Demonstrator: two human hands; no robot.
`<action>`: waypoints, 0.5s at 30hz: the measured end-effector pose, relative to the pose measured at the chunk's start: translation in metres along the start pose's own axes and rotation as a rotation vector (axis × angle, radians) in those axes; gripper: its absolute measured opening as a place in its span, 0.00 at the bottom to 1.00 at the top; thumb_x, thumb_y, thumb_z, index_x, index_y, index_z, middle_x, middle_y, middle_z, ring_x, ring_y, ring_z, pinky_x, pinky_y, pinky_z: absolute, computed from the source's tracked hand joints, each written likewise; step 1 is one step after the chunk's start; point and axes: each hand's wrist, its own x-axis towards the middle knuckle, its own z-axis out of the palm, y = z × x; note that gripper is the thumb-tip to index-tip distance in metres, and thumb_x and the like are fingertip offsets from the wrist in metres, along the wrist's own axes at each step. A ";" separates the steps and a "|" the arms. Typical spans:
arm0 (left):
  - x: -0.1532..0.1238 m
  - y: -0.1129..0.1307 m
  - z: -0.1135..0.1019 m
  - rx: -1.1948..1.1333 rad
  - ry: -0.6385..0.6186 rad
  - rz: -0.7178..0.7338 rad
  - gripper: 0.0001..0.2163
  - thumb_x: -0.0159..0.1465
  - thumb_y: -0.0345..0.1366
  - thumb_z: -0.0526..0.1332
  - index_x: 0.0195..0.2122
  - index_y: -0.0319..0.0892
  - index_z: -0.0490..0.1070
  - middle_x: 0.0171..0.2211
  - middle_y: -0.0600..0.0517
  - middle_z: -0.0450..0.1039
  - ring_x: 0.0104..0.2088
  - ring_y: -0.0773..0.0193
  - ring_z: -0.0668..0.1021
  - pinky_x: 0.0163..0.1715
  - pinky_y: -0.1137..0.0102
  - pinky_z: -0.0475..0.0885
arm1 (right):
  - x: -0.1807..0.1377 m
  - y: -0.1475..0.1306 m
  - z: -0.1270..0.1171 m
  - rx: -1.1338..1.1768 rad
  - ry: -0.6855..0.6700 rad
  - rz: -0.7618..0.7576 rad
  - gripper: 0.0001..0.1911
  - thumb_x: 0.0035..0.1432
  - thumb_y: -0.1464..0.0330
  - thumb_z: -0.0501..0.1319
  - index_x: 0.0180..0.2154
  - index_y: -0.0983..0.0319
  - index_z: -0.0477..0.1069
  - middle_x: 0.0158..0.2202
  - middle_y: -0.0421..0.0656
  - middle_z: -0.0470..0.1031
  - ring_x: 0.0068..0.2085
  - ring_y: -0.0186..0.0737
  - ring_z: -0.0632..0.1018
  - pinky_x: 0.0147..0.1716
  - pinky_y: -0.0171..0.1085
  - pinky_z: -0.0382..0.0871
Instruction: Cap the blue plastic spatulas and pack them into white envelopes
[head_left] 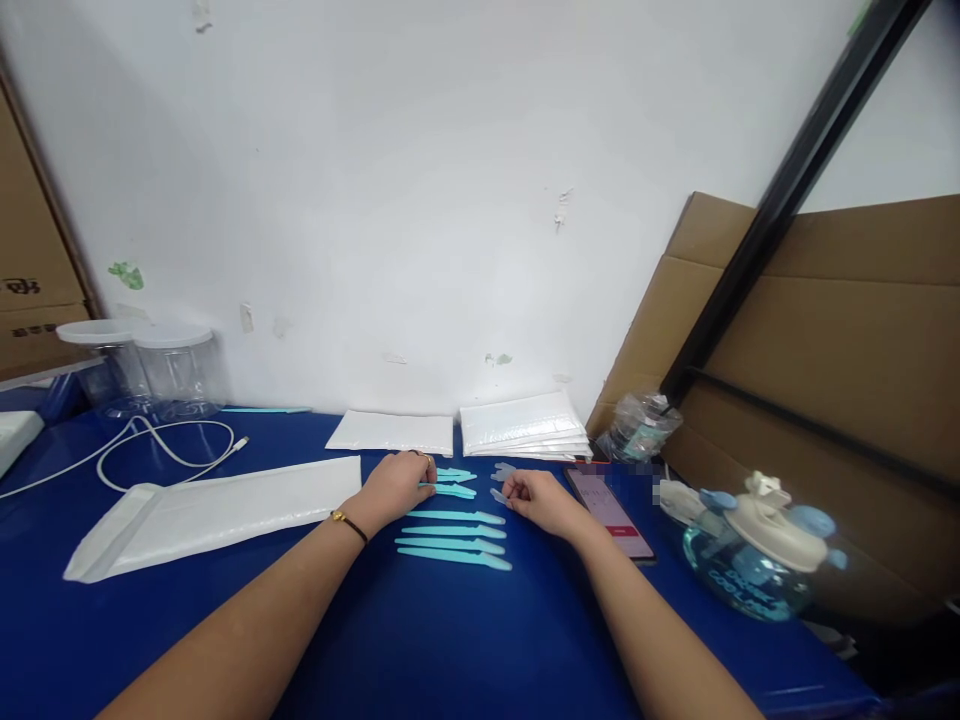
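My left hand (400,487) pinches the handle of a turquoise eyebrow razor (456,491), whose blade end points right. More turquoise razors (454,475) lie just beyond it, partly hidden by the fingers. Between finger and thumb, my right hand (541,500) holds a small clear blade cap (498,496), a short gap away from the razor's tip. Other clear caps (504,470) lie behind that hand. Nearer to me, several razors (450,547) rest side by side on the blue table (450,650), with pale caps over their blade ends.
White padded mailers (394,432) and a stack of mailers (521,425) lie by the wall. A long mailer (217,515) and a white cable (169,450) are left, near clear jars (180,370). Right are a phone (611,510) and a water bottle (761,560).
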 end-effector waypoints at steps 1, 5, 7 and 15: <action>0.000 0.000 0.000 -0.010 -0.010 -0.006 0.04 0.55 0.37 0.59 0.31 0.45 0.71 0.33 0.53 0.74 0.35 0.63 0.74 0.32 0.72 0.64 | 0.000 -0.002 0.000 0.000 -0.002 -0.007 0.04 0.51 0.74 0.59 0.31 0.62 0.71 0.26 0.39 0.72 0.26 0.33 0.71 0.25 0.30 0.61; 0.001 0.001 -0.001 -0.044 -0.028 0.007 0.03 0.55 0.35 0.59 0.30 0.44 0.70 0.30 0.55 0.74 0.31 0.65 0.74 0.29 0.73 0.63 | 0.000 -0.006 -0.001 -0.003 0.004 0.002 0.04 0.52 0.71 0.58 0.28 0.62 0.72 0.25 0.40 0.72 0.26 0.33 0.71 0.25 0.30 0.60; 0.002 0.003 -0.002 -0.060 -0.019 0.017 0.03 0.55 0.35 0.59 0.29 0.45 0.70 0.29 0.55 0.74 0.31 0.66 0.74 0.29 0.73 0.62 | 0.000 -0.008 -0.001 0.009 0.016 0.009 0.05 0.53 0.70 0.58 0.28 0.63 0.72 0.25 0.40 0.72 0.26 0.33 0.71 0.25 0.30 0.60; 0.001 0.013 -0.006 -0.034 -0.018 0.027 0.03 0.55 0.36 0.59 0.30 0.45 0.71 0.30 0.55 0.75 0.32 0.65 0.74 0.30 0.73 0.62 | 0.000 -0.016 0.000 0.020 0.031 -0.007 0.06 0.53 0.69 0.58 0.29 0.63 0.72 0.25 0.40 0.72 0.25 0.34 0.70 0.23 0.30 0.60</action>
